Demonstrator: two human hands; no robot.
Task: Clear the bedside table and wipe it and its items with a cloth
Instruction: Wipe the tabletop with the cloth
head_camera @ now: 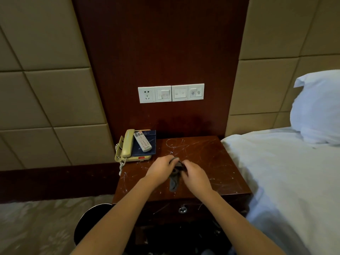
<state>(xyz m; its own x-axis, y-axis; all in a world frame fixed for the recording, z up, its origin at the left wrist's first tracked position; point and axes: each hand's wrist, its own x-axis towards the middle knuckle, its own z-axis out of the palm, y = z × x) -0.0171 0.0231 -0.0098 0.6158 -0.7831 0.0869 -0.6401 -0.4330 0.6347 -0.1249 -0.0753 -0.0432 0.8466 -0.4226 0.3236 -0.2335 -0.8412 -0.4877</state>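
A dark grey cloth (173, 183) hangs over the scratched dark wood bedside table (206, 159). My left hand (160, 170) and my right hand (196, 174) both pinch its bunched upper end above the table's middle. At the table's back left corner sits a cream telephone (127, 148) with a dark blue folder (147, 150) lying on it. On top of the folder rests a white remote control (142, 141).
A bed with white sheets (287, 172) and a pillow (316, 107) borders the table's right side. A socket and switch panel (171, 93) is on the wood wall behind. A dark round bin (92, 219) stands on the carpet at lower left. The table front has a drawer knob (182, 209).
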